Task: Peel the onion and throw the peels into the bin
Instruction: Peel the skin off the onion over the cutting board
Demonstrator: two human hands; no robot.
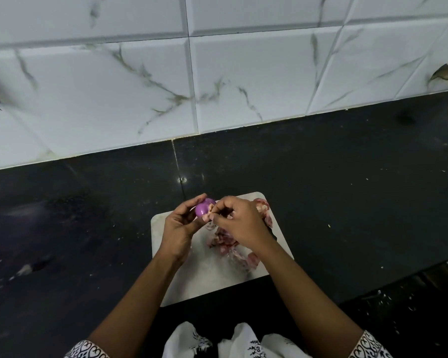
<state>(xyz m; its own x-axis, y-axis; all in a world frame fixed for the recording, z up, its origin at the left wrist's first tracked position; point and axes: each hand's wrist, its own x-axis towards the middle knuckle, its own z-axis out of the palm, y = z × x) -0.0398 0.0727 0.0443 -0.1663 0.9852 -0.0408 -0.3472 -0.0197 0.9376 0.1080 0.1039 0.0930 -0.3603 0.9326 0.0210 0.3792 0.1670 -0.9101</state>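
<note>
Fingers of your left hand (179, 229) curl around the small round glossy purple onion (204, 208), cupping it from the left just above the middle of the frame. Your right hand (239, 223) meets it from the right, thumb and fingertips pinched together on a pale flap of skin at the onion's right end. Both hands hover over the white rounded-corner plastic cutting board (210, 277), which lies in the lower centre. Under your right wrist a loose heap of pinkish papery onion peels (230, 244) rests on the board. Around the board spreads the black speckled stone countertop (347, 189). Beyond it, white marble-veined wall tiles (243, 73) fill the upper half of the frame.
</note>
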